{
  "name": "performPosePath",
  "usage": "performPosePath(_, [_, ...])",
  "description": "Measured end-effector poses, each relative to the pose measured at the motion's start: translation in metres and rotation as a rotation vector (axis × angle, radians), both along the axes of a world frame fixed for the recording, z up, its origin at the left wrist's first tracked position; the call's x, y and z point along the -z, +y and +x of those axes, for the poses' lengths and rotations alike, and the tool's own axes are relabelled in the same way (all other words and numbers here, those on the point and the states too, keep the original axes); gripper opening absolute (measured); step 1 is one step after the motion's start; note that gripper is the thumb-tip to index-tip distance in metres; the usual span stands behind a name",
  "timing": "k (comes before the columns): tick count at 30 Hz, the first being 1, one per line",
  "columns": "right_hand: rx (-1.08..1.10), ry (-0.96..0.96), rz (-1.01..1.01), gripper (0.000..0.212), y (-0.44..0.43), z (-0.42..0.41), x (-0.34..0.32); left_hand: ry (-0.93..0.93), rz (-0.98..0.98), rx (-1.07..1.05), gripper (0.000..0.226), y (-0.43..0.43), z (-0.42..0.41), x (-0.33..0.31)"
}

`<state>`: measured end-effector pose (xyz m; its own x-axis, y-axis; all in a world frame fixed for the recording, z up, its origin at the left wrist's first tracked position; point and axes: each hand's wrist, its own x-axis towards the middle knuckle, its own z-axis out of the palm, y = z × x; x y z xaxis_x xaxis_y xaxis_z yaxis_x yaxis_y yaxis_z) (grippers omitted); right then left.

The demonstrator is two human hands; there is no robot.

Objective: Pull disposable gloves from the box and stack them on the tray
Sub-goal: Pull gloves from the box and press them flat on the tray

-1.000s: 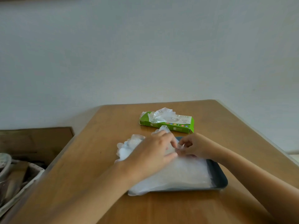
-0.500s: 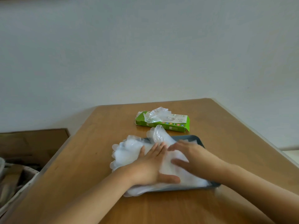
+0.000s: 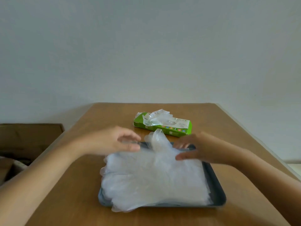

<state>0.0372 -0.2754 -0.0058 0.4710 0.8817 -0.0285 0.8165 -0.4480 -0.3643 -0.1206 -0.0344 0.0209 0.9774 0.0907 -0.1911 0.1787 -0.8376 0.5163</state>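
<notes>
A stack of clear disposable gloves (image 3: 153, 181) lies on a dark tray (image 3: 216, 188) in front of me, its fingers spilling over the tray's left edge. Behind the tray sits the green glove box (image 3: 169, 128) with a clear glove (image 3: 156, 117) poking out of its top. My left hand (image 3: 114, 141) hovers over the stack's far left corner, fingers loosely extended and holding nothing. My right hand (image 3: 195, 149) hovers at the far right corner with relaxed fingers, its thumb near the top glove. One glove finger sticks up between the hands.
The wooden table (image 3: 78, 185) runs back to a plain wall. To the left, below table level, stands a brown cardboard box (image 3: 29, 137) with some clutter near it. The table's right edge slants close past my right forearm.
Both hands have lifted off the stack and moved apart toward its far corners. They were pressing the gloves flat half a second ago. The view has come closer to the tray.
</notes>
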Motion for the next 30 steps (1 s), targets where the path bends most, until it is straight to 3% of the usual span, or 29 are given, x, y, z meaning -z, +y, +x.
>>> performPosePath(5, [0.076, -0.107, 0.217, 0.025, 0.049, 0.031, -0.009, -0.080, -0.014, -0.137, 0.050, 0.027, 0.050, 0.001])
performPosePath(9, [0.059, -0.224, 0.183, 0.043, 0.092, 0.047, -0.007, -0.201, -0.084, -0.186, 0.044, 0.036, 0.083, 0.009])
performPosePath(13, [0.105, -0.239, 0.157, 0.056, 0.123, 0.059, 0.009, -0.185, -0.012, -0.211, 0.042, 0.041, 0.108, 0.019])
performPosePath(17, [0.220, -0.281, 0.217, 0.024, 0.136, 0.067, 0.021, -0.104, 0.119, -0.197, 0.042, 0.039, 0.124, 0.035])
performPosePath(21, [0.377, 0.084, 0.561, 0.021, 0.132, 0.075, 0.020, -0.044, 0.172, -0.121, 0.051, 0.030, 0.129, 0.044])
performPosePath(26, [0.279, 0.896, 0.920, 0.022, 0.110, 0.068, -0.010, 0.020, 0.392, -0.120, 0.063, 0.021, 0.137, 0.045])
performPosePath(30, [0.112, 1.117, 0.955, 0.026, 0.084, 0.055, -0.040, 0.046, 0.448, -0.133, 0.098, 0.031, 0.152, 0.055])
